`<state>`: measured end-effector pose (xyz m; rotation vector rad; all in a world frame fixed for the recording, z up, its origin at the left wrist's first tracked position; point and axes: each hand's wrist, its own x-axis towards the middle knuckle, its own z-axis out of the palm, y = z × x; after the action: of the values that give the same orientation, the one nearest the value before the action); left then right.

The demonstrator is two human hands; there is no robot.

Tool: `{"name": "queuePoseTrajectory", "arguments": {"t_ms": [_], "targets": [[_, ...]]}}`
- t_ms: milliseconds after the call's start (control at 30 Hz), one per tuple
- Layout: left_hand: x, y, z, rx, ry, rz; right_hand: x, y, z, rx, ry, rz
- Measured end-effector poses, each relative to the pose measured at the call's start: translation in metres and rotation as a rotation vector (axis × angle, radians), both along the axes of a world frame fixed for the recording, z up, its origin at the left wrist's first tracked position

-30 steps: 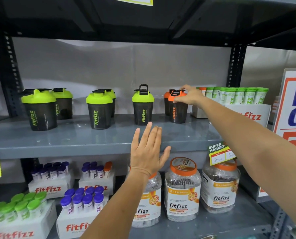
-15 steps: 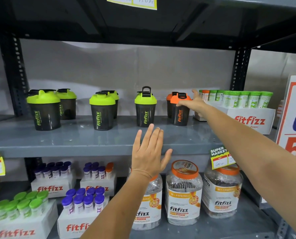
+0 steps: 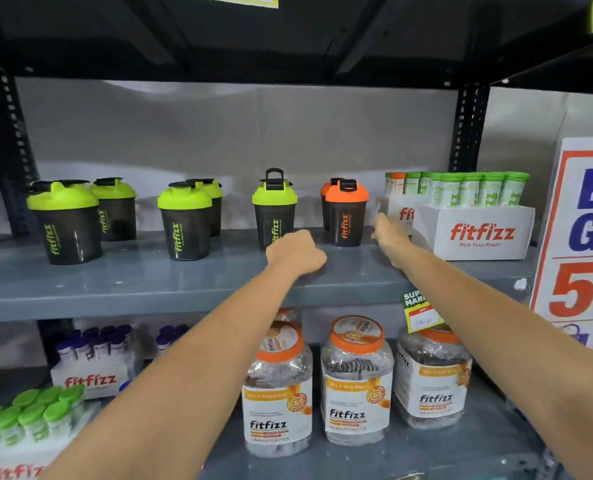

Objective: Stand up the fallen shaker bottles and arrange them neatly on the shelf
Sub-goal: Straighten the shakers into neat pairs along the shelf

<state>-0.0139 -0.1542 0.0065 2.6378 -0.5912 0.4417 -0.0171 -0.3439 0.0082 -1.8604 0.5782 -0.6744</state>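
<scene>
Several dark shaker bottles stand upright on the grey shelf (image 3: 115, 278): two green-lidded pairs (image 3: 65, 223) (image 3: 186, 223), a single green-lidded shaker (image 3: 274, 211), and an orange-lidded pair (image 3: 345, 213). My left hand (image 3: 295, 252) rests on the shelf just in front of the single green shaker's base and overlaps its lower right corner. Its fingers are curled and hold nothing I can see. My right hand (image 3: 388, 237) lies low between the front orange shaker and the white box, fingers stretched forward and empty.
A white fitfizz box (image 3: 478, 233) of green-capped tubes stands right of the orange shakers. A large sign (image 3: 586, 230) leans at the far right. Below are clear jars (image 3: 355, 382) with orange lids and boxes of tubes (image 3: 91, 375). A black shelf hangs overhead.
My right hand came off the orange shaker's lid and dropped beside it. My left hand moved forward onto the shelf, and its spread fingers curled in.
</scene>
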Motion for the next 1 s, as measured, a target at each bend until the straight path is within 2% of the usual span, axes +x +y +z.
{"name": "queuePoseTrajectory", "arguments": {"t_ms": [100, 200, 633, 867, 933, 1000], "targets": [[0.018, -0.015, 0.004, -0.11, 0.226, -0.032, 0.0, 0.0, 0.0, 0.049, -0.002, 0.043], [0.029, -0.033, 0.008, -0.24, 0.35, -0.105, 0.001, -0.003, 0.0, 0.066, -0.014, 0.078], [0.056, -0.065, 0.004, -0.325, 0.35, -0.204, 0.001, 0.001, 0.0, -0.038, 0.046, 0.14], [0.043, -0.043, 0.006, -0.39, 0.394, -0.247, 0.005, -0.006, -0.003, -0.071, -0.071, 0.032], [0.042, -0.023, 0.008, -0.425, 0.405, -0.234, 0.002, -0.003, -0.003, -0.144, -0.07, 0.016], [0.045, 0.001, 0.01, -0.457, 0.413, -0.196, -0.002, 0.002, -0.003, -0.302, -0.069, 0.002]]}}
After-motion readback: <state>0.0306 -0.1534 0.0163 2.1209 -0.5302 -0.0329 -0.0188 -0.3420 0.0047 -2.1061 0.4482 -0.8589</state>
